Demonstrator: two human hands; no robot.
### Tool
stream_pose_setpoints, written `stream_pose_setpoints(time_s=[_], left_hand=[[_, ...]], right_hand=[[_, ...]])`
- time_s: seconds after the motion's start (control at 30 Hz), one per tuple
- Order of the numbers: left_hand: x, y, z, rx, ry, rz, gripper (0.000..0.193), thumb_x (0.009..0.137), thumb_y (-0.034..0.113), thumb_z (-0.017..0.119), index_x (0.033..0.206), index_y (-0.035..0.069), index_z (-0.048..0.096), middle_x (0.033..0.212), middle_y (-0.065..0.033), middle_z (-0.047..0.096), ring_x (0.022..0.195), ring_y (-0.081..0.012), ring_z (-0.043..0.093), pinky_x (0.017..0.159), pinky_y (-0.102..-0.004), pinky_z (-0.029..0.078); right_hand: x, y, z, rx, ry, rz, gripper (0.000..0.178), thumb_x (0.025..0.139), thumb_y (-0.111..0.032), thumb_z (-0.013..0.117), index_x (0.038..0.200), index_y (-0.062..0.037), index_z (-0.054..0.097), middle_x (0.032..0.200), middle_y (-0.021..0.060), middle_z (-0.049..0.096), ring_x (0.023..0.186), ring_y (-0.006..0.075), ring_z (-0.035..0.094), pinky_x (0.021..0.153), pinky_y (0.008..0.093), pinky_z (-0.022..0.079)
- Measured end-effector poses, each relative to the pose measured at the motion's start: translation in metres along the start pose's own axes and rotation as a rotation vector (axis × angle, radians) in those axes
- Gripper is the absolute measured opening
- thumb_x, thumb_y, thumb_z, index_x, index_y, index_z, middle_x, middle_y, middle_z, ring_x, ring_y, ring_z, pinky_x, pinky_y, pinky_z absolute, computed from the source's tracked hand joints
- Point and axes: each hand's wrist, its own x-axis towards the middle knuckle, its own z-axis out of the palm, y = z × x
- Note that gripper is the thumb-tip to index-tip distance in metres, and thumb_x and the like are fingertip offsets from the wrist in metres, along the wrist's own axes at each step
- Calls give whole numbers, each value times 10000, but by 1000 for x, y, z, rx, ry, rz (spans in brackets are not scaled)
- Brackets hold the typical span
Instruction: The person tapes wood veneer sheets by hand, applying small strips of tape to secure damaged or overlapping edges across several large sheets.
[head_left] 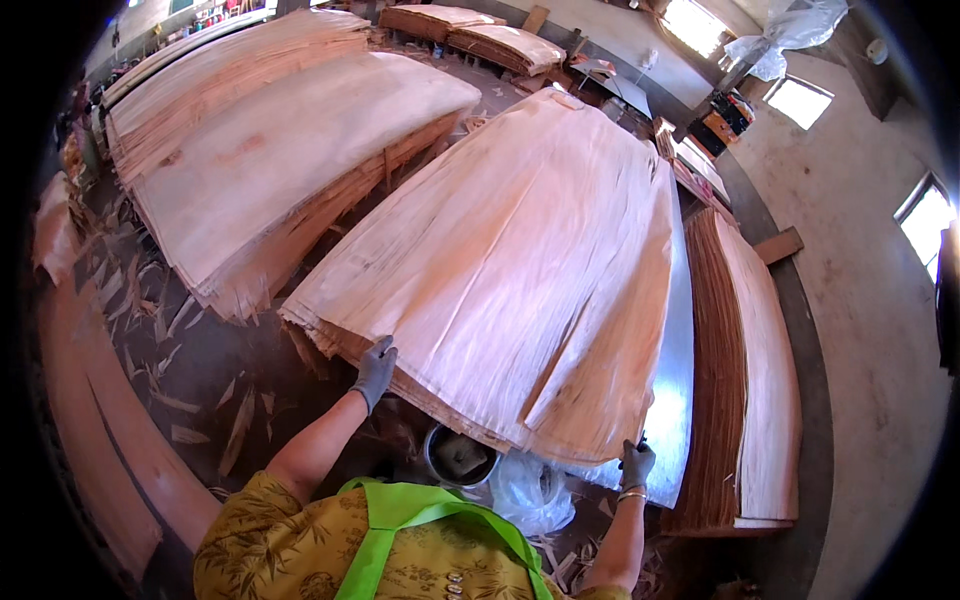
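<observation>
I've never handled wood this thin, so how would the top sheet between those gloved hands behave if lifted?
The top sheet would probably flop: its surface ripples. It may split, given the dark slits running along it. Its thin near edge, at the left hand and right hand, suggests it's light for its width.

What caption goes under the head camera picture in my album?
Grey-gloved left hand and grey-gloved right hand grasp a wide, thin, pale wood sheet at its near edge.
</observation>
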Motion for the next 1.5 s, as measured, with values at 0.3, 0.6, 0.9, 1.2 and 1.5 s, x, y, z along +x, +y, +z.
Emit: stream_pose_setpoints(time_s=[0.3,0.6,0.9,1.2,1.5], left_hand=[[8,8,63,148,-12,-54,454,840,158,559,1238,-48,486,1245,-208,529,1153,-258,519,948,-309,412],[-34,-19,101,-292,-65,-361,403,865,137,530,1265,119,487,959,-14,563,770,-128,540,644,-292,473],[-51,-31,98,-503,-196,-436,336,895,192,490,1227,138,491,777,7,527,628,-108,504,514,-249,442],[-42,-21,87,-400,-176,-439,386,893,272,487,1275,220,492,1023,37,547,863,-108,509,714,-281,424],[-15,-7,82,-577,32,-367,347,862,250,552,1205,198,554,976,40,555,840,-116,497,676,-294,431]], right_hand=[[54,52,-31,361,-196,239,372,803,-335,670,774,23,576,582,103,591,391,183,491,372,307,359],[-58,201,-45,-365,-36,100,270,808,-299,622,835,-35,672,785,198,640,746,370,621,648,419,461],[-113,173,-51,-189,151,-148,127,805,-110,598,870,-4,627,811,173,631,712,295,616,676,349,476],[-57,141,3,-398,136,114,283,763,-281,606,966,-89,565,880,196,636,820,383,613,709,464,470],[-32,153,-5,-177,-14,-19,309,826,-245,628,1045,-27,650,899,156,682,774,244,660,691,342,493]])
